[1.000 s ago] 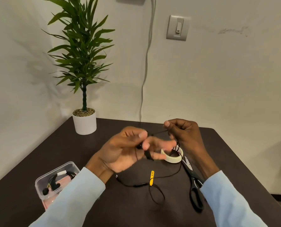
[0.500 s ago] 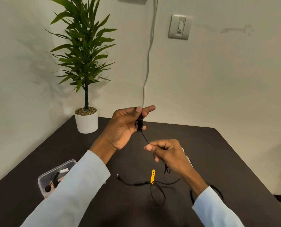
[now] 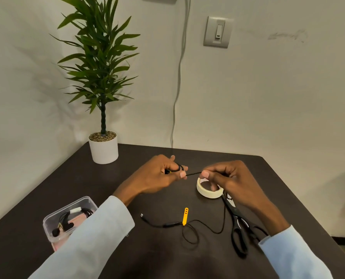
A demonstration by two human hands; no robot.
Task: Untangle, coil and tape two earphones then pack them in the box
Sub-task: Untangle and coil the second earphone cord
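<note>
My left hand holds black earphone cable wound in loops around its fingers. A short stretch of that cable runs taut to my right hand, which pinches it between thumb and fingers. The rest of the cable trails down onto the dark table, with a yellow clip on it and a plug end at the left. A clear plastic box at the lower left holds another taped black earphone. A roll of white tape lies just below my right hand.
Black scissors lie on the table under my right forearm. A potted plant in a white pot stands at the table's far left corner. A wall cable and a light switch are on the wall behind.
Both hands came down toward the table. My left hand lowered with the cable loops on its fingers, and my right hand moved right, over the tape roll, pulling the cable taut.
</note>
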